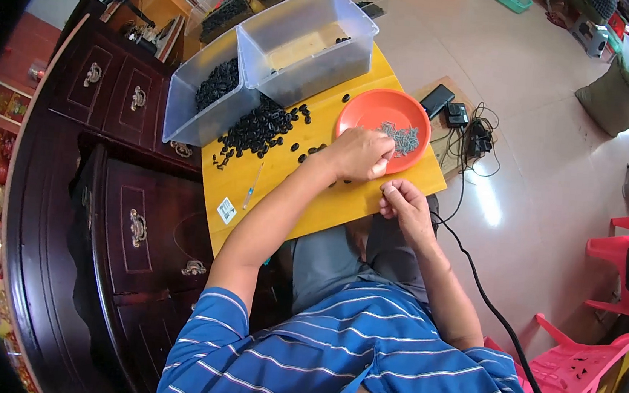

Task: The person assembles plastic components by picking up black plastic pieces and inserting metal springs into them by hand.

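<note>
Head view: the left hand (360, 154), fingers curled together, rests at the rim of a round orange plastic plate (372, 110) holding small grey metal screws (402, 137). Just below, the right hand (404, 205) pinches something too small to identify. Loose black plastic parts (259, 130) lie well left on the yellow wooden board (285, 186).

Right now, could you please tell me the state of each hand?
Left hand: fingers curled at the orange plate rim; contents cannot be told.
Right hand: pinched shut; item cannot be told.
</note>
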